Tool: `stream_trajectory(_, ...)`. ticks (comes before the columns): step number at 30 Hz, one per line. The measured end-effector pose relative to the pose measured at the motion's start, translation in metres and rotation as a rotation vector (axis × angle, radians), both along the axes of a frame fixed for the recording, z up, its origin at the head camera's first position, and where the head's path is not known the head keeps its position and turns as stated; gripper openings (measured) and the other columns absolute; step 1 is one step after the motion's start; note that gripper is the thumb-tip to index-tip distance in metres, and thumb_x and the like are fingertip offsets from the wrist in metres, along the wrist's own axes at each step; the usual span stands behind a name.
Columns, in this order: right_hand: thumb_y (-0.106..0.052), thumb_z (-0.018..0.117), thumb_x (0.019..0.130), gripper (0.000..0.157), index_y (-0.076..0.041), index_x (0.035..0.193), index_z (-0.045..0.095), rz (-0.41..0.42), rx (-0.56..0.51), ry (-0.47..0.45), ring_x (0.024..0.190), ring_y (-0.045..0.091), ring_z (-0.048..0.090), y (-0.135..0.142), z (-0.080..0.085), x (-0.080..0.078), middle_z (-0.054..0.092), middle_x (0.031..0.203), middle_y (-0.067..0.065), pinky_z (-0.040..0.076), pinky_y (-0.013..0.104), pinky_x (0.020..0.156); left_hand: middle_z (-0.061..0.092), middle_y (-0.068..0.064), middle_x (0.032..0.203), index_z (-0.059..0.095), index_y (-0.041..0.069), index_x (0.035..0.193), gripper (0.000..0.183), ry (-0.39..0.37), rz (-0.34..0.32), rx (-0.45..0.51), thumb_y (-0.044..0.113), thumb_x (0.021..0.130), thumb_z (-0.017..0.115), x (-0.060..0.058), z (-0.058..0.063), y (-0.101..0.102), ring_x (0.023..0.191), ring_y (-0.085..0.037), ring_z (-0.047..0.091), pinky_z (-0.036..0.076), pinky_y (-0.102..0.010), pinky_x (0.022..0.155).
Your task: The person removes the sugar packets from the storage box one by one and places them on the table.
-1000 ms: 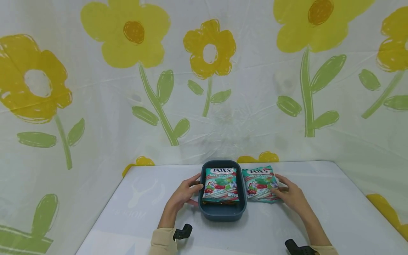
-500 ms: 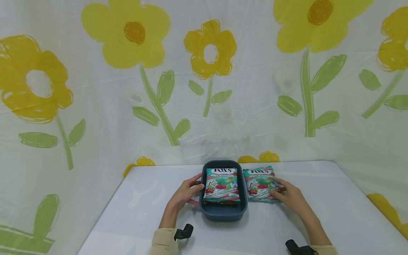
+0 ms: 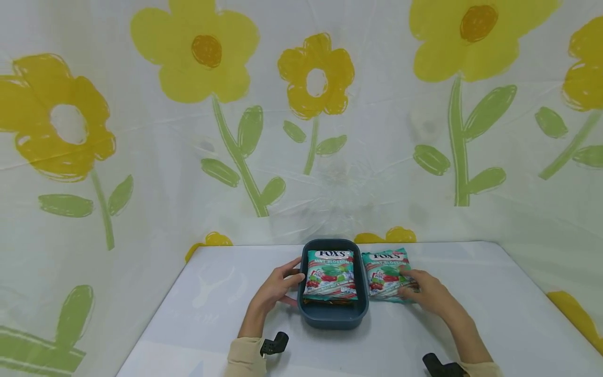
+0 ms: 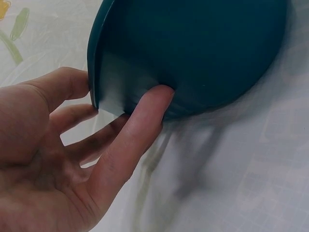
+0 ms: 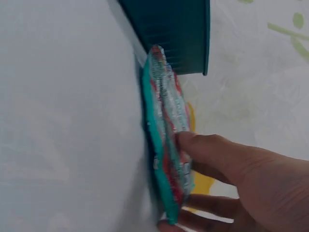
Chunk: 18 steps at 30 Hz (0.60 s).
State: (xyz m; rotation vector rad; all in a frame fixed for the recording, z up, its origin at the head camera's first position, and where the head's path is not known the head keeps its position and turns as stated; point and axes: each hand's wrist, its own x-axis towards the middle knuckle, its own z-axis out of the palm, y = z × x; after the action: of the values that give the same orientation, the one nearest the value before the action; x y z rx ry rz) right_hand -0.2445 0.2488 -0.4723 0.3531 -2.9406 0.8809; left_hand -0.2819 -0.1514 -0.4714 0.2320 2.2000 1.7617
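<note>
A dark blue-green oblong tub (image 3: 330,319) stands on the table with a FOX'S Mint Blossom candy bag (image 3: 331,272) lying face up inside it. Under that bag shows an orange-brown edge. My left hand (image 3: 273,288) rests against the tub's left side, thumb and fingers spread along the wall; the left wrist view has the thumb (image 4: 145,116) touching the wall. Right beside the tub, a second matching candy bag (image 3: 383,275) lies on the table. My right hand (image 3: 430,293) holds its right side, with the thumb (image 5: 207,147) on the printed face and other fingers by the edge.
The white table (image 3: 202,324) runs back to a flower-printed curtain (image 3: 367,157). Black wrist cameras sit at the left cuff (image 3: 275,343) and the right cuff (image 3: 440,365).
My right hand's fingers have shifted slightly left, farther over the right-hand bag's face. The left hand and the tub hold their place, while the whole view drifts slightly.
</note>
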Motion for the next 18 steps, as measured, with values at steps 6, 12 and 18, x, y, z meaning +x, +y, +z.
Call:
stream_trajectory(6, -0.037, 0.072, 0.087, 0.064, 0.001, 0.135, 0.055, 0.054, 0.138, -0.143, 0.122, 0.051, 0.051, -0.003, 0.023, -0.004, 0.056, 0.131, 0.032, 0.048, 0.063, 0.096, 0.044, -0.022, 0.147, 0.037, 0.025, 0.152, 0.059, -0.009, 0.007, -0.001, 0.029, 0.098, 0.060, 0.001, 0.001, 0.001, 0.107, -0.025, 0.062, 0.063, -0.046, 0.065)
stream_trajectory(12, -0.035, 0.072, 0.087, 0.054, -0.003, 0.129, 0.061, 0.100, 0.243, -0.263, 0.121, 0.046, 0.054, -0.011, 0.048, -0.012, 0.060, 0.130, 0.027, 0.048, 0.064, 0.097, 0.045, -0.022, 0.147, 0.037, 0.025, 0.152, 0.059, -0.013, 0.004, 0.006, 0.028, 0.098, 0.061, 0.001, 0.003, 0.001, 0.109, -0.027, 0.062, 0.063, -0.046, 0.065)
stream_trajectory(18, -0.033, 0.071, 0.089, 0.045, -0.005, 0.123, 0.065, 0.122, 0.266, -0.297, 0.114, 0.040, 0.057, -0.021, 0.061, -0.014, 0.063, 0.125, 0.022, 0.050, 0.063, 0.095, 0.045, -0.023, 0.147, 0.038, 0.025, 0.152, 0.060, -0.014, 0.004, 0.004, 0.029, 0.097, 0.061, 0.000, 0.001, 0.001, 0.109, -0.026, 0.062, 0.063, -0.044, 0.064)
